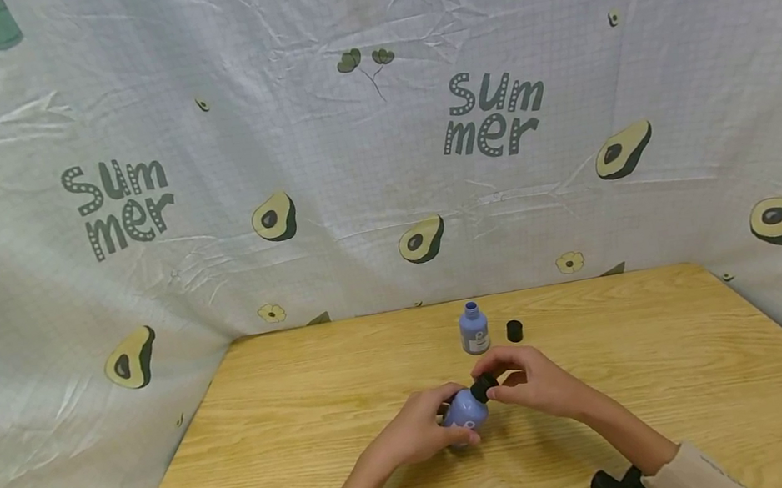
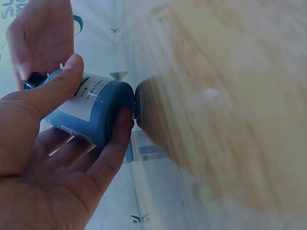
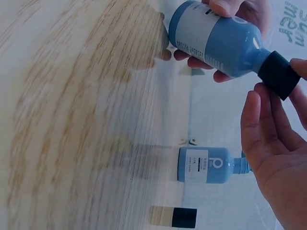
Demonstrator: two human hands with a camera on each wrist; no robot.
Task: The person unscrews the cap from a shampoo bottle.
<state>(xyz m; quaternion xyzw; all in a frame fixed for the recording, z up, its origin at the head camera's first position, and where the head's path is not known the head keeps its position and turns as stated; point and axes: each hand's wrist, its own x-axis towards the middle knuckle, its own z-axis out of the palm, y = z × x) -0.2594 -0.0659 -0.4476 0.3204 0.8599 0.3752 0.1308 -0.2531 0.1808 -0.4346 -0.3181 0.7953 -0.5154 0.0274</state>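
Observation:
My left hand (image 1: 426, 428) grips a small blue bottle (image 1: 465, 410) round its body, tilted with its neck toward the right. In the left wrist view the bottle (image 2: 91, 108) has a white label, and its base is close to the table; whether it touches cannot be told. The fingers and thumb of my right hand (image 1: 533, 379) pinch the black cap (image 1: 484, 387) on the bottle's neck. The right wrist view shows this cap (image 3: 278, 75) seated over the neck.
Behind the hands a second blue bottle (image 1: 475, 331) stands upright with an uncapped neck. A loose black cap (image 1: 514, 331) is to its right on the wooden table (image 1: 319, 373). A printed cloth (image 1: 345, 141) hangs along the back and sides.

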